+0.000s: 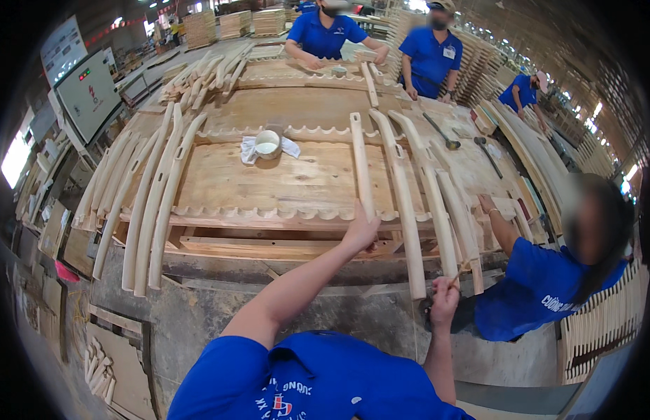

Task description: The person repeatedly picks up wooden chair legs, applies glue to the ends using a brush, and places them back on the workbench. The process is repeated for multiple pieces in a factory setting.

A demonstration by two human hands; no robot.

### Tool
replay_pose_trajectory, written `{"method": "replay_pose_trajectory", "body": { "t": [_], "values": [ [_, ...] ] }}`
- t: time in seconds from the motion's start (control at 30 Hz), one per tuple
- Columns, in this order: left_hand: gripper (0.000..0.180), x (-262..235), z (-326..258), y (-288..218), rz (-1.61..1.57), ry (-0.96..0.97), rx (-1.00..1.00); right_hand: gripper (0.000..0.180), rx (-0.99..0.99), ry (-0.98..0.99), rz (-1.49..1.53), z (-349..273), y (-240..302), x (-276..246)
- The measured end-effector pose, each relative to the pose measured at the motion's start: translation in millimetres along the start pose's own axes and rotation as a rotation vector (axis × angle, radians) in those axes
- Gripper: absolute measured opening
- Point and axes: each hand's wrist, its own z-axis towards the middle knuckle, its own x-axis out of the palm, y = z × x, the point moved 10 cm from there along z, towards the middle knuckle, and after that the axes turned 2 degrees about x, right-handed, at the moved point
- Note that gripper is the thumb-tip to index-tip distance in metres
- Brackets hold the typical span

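Note:
My left hand [362, 229] is closed round the near end of a straight pale wooden bar [361, 161], which has a slot near its far end. The bar lies across notched wooden rails [269, 215] on the workbench. My right hand [445, 299] is closed on a thin light-brown stick [466, 269], whose tip I cannot make out, beside the near ends of curved wooden legs [407, 217]. Beyond my left hand, a round pot [268, 145] with pale contents stands on a white cloth [291, 147].
More curved legs [153, 199] rest at the left, and a pile of wooden pieces [199, 80] lies at the far left. A hammer [440, 131] and a dark-handled tool [489, 157] lie on the right. A co-worker [542, 280] reaches in from the right; several others work beyond.

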Motion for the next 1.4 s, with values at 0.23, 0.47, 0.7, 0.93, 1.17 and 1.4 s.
{"method": "replay_pose_trajectory", "body": {
  "t": [0.23, 0.47, 0.7, 0.93, 1.17, 1.4],
  "values": [
    [0.083, -6, 9, 5, 0.053, 0.014, -0.085, 0.023, 0.087, 0.163, 0.212, -5, -23, 35],
    [0.069, -44, -17, -24, 0.309, 0.073, 0.058, 0.028, 0.201, 0.188, 0.369, -15, -18, 56],
    [0.033, -267, -4, -43, 0.230, -0.376, 0.188, 0.034, 0.118, 0.088, 0.363, -12, -17, 48],
    [0.025, -462, 43, -10, 0.245, -0.800, 0.088, 0.031, 0.160, -0.055, 0.434, -4, 5, 40],
    [0.029, -458, 136, -2, 0.661, -0.573, -0.077, 0.033, 0.167, -0.181, 0.272, -10, 10, 34],
    [0.023, -544, 130, -11, 0.737, -0.837, 0.116, 0.034, 0.141, -0.232, 0.236, -18, 11, 42]
  ]
}}
